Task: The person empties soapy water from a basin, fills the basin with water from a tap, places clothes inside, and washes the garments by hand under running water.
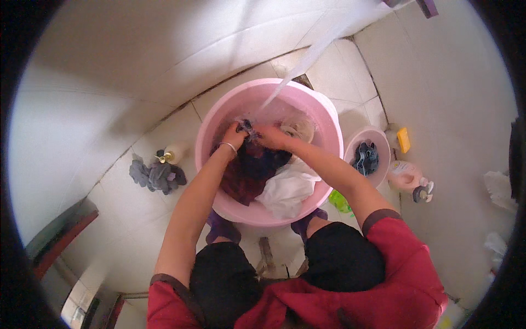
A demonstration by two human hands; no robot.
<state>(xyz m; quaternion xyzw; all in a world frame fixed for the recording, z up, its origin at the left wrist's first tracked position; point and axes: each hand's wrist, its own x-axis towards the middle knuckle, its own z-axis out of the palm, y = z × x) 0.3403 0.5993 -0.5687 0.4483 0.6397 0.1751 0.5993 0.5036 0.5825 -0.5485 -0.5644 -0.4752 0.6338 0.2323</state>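
Inside a large pink tub (204, 131) my hands are close together over wet laundry. My left hand (234, 137), with a white band at the wrist, is closed on a dark wet garment (257, 164). My right hand (272, 137) grips the same dark cloth just beside it, its fingertips partly hidden. A stream of water (298, 68) falls into the tub at their far side. Dark red cloth (236, 185) lies at the near left of the tub. White cloth (289, 189) is bunched at the near right, and a pale beige piece (298, 129) sits beyond my right hand.
Right of the tub stand a small pale pink basin (382, 143) holding dark cloth, a pink pump bottle (406, 176), a yellow item (404, 140) and something bright green (339, 202). Grey cloth (159, 175) and a gold-topped bottle (171, 155) are on the left floor tiles.
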